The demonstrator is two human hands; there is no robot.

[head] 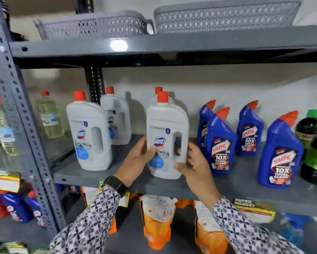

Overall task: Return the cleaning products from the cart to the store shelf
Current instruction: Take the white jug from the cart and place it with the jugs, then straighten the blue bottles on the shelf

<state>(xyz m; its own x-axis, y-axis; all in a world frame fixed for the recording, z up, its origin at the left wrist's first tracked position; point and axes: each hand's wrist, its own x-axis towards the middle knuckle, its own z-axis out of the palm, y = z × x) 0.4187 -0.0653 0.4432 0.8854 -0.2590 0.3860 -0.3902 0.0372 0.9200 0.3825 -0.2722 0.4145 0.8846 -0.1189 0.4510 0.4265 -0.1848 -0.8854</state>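
Your left hand (138,158) and right hand (194,165) bracket a white Domex bottle (166,138) standing upright near the front of the grey middle shelf (227,187) — fingers spread along both its sides, though whether they press or merely touch, you cannot tell. Left of it stands another white bottle (90,136); to the right, blue Harpic bottles (221,143) — near, not touching.

Bare shelf (128,158) gap between two white bottles (89,136)
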